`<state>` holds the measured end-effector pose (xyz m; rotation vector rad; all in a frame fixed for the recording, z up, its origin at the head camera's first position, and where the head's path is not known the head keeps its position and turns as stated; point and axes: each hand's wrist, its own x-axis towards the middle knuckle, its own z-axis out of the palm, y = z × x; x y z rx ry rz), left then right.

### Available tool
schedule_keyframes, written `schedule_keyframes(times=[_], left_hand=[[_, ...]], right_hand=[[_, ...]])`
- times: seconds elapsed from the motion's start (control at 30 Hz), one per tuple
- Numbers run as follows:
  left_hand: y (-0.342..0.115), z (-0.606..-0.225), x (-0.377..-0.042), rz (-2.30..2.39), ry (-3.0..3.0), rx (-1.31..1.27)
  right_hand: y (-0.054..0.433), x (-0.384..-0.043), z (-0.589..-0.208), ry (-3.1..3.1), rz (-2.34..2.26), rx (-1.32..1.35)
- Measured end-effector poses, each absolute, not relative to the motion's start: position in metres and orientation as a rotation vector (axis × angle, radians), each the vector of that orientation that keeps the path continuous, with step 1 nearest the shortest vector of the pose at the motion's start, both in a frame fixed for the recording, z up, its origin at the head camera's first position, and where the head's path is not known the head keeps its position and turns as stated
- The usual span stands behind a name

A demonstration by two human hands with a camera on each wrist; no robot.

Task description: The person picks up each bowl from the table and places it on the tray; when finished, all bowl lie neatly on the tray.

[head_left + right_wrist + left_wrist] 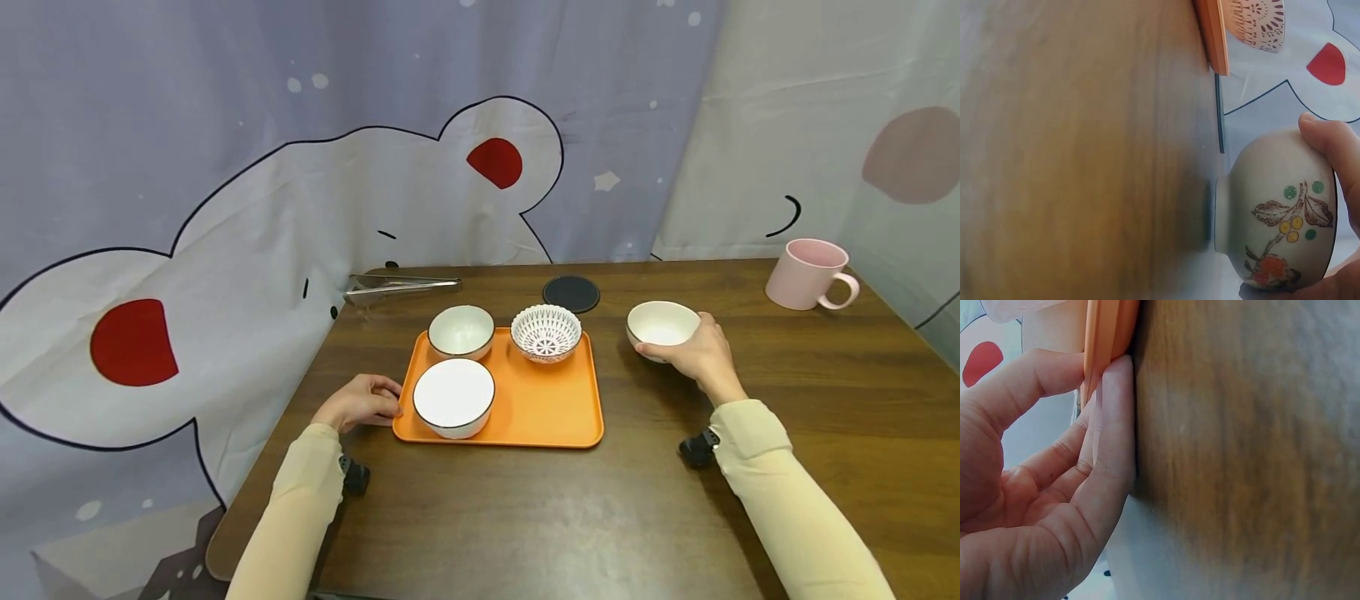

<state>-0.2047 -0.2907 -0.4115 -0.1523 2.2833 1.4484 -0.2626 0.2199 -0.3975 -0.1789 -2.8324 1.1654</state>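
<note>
In the head view, my left hand (362,403) is at the left edge of an orange tray (543,410). The left wrist view shows the thumb on the tray's rim (1105,337) and a finger under it, pinching it. A white bowl with a dark rim (454,398) stands in the tray's front left, a pale bowl (461,332) behind it, and a patterned white bowl (546,333) at the back. Right of the tray, my right hand (703,350) grips a small bowl (660,323) across its sides. Fruit and leaves decorate that bowl's outside (1285,212), its base close over the table.
Metal tongs (401,285) lie at the back left of the wooden table (540,517). A dark round coaster (572,293) sits behind the tray. At the back right stands a pink mug (807,275), and a printed curtain (345,192) hangs behind the table.
</note>
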Motion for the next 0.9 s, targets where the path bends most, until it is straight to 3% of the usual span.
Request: schedule_keyframes(times=[0.9], left_hand=[[-0.291,-0.412,-0.205,1.455,2.275,-0.152]], right_hand=[[0.199,-0.228,-0.372,-2.811,1.119,0.014]])
